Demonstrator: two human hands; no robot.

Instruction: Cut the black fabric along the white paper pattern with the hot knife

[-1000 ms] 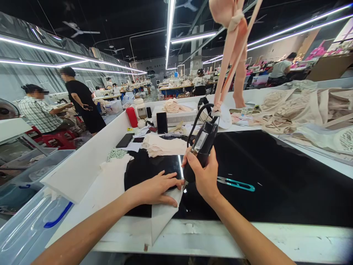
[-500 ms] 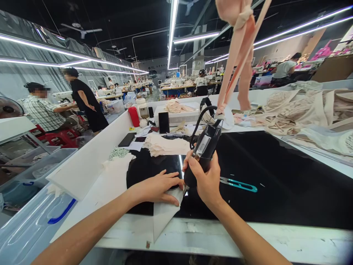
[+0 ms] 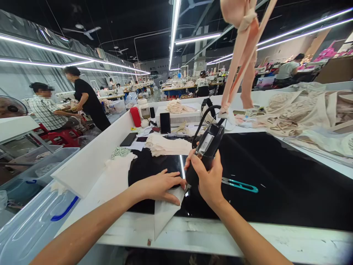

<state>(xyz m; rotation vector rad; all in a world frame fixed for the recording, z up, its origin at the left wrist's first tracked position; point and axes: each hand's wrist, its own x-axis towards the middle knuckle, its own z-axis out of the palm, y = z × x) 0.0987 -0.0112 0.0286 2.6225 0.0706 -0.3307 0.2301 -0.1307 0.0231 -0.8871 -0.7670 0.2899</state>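
Note:
My right hand [image 3: 207, 178] grips a black hand-held cutting tool [image 3: 205, 149] with a silver plate, its tip down at the edge of a white fabric piece [image 3: 165, 211]. A black cable loops up from the tool. My left hand [image 3: 159, 187] lies flat with spread fingers on that white piece and on the black fabric [image 3: 150, 167] beside it, just left of the tool tip. The white piece hangs over the front edge of the glossy black table [image 3: 275, 176].
Teal thread snips [image 3: 240, 185] lie right of my right hand. A stack of cream fabric pieces [image 3: 167, 144], a phone [image 3: 128, 139], a red bottle [image 3: 135, 116] and a white box [image 3: 180, 117] sit behind. Beige lace garments [image 3: 303, 110] pile at right; peach straps [image 3: 241, 55] hang overhead. Other workers sit at left.
The view has shifted slightly; my right hand and the tool have edged a little to the right along the white piece. My left hand stays pressed on the fabric.

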